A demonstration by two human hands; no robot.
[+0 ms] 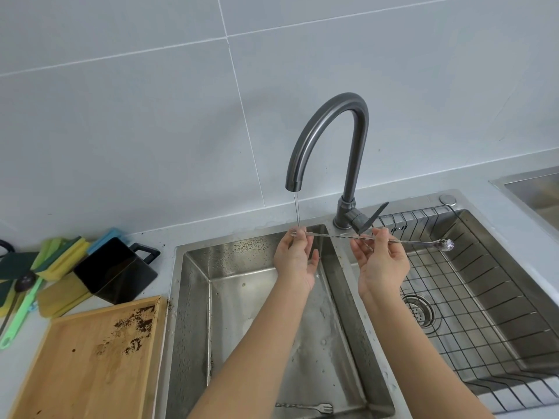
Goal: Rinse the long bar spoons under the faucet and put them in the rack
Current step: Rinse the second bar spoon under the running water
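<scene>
Bar spoon (338, 236) is held level across the divider between the two basins. Left hand (295, 261) pinches its far end right under the thin stream from the faucet (329, 137); right hand (382, 263) pinches the twisted shaft near the middle, other fingers spread loose. The bowl end (444, 245) hangs over the wire rack (472, 300) in the right basin, dry side, and looks dirty. Risks: only the handle tip gets water, so the bowl likely goes into the rack unrinsed unless the spoon is shifted left. Wet fingertip pinches on thin metal could slip, dropping it into the left sink (193, 297). A second utensil (305, 407) with a forked end lies on that basin's floor, not yet racked.
</scene>
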